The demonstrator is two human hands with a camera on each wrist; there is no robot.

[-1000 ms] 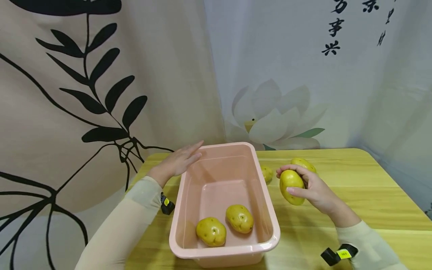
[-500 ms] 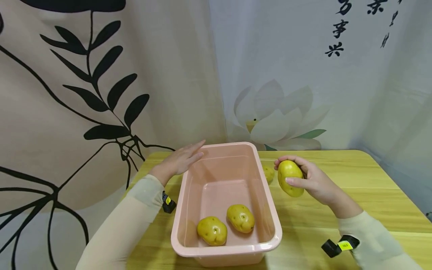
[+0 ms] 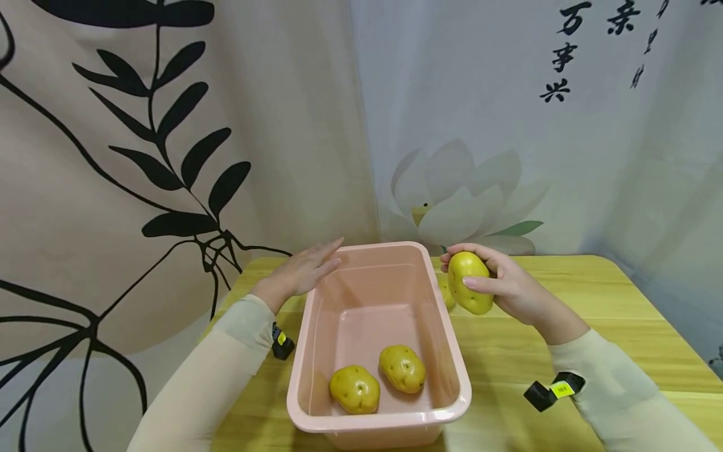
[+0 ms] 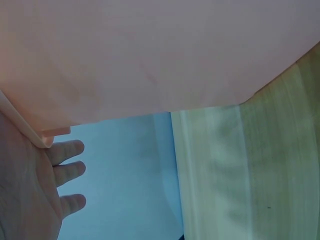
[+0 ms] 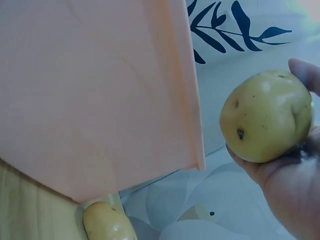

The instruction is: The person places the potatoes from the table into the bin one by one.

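My right hand (image 3: 511,282) grips a yellow potato (image 3: 470,284) just right of the pink plastic bin (image 3: 460,376), above the table. In the right wrist view, the held potato (image 5: 267,116) sits between thumb and fingers, apart from the bin's wall (image 5: 100,100). My left hand (image 3: 299,273) rests at the bin's far left rim with straight fingers; the left wrist view shows several extended fingertips (image 4: 70,172) beside the rim. Two potatoes lie inside the bin, one on the left (image 3: 354,389) and another on the right (image 3: 402,368). Another potato (image 5: 107,222) lies outside, against the bin's right side.
The wooden table (image 3: 593,314) ends at a far edge close to the hanging curtain (image 3: 299,125), which bears printed plants and characters. Each forearm carries a black wrist camera, one on the right (image 3: 550,392).
My right hand has lifted the potato and carried it left, closer to the bin's rim. A potato seen behind that hand earlier is out of sight now. My left hand stays at the rim.
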